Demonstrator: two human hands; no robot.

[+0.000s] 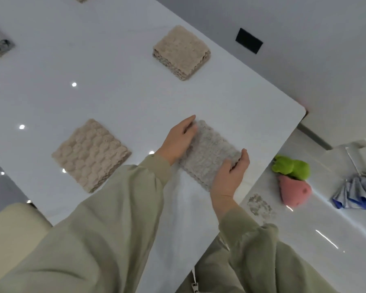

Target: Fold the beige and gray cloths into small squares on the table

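Observation:
A gray textured cloth (209, 151), folded into a narrow strip, lies near the right edge of the white table (93, 81). My left hand (179, 138) holds its far-left end, fingers curled over the edge. My right hand (230, 176) grips its near end, thumb on top and fingers wrapped round the right side. A folded beige cloth (91, 155) lies flat to the left of my hands. A second beige folded square (181, 52) sits farther back on the table.
The table's rounded corner (300, 111) is just right of the gray cloth. On the floor to the right lie a green and pink plush toy (292, 180) and a folded blue umbrella (355, 191). A cream chair (11, 227) stands at the lower left.

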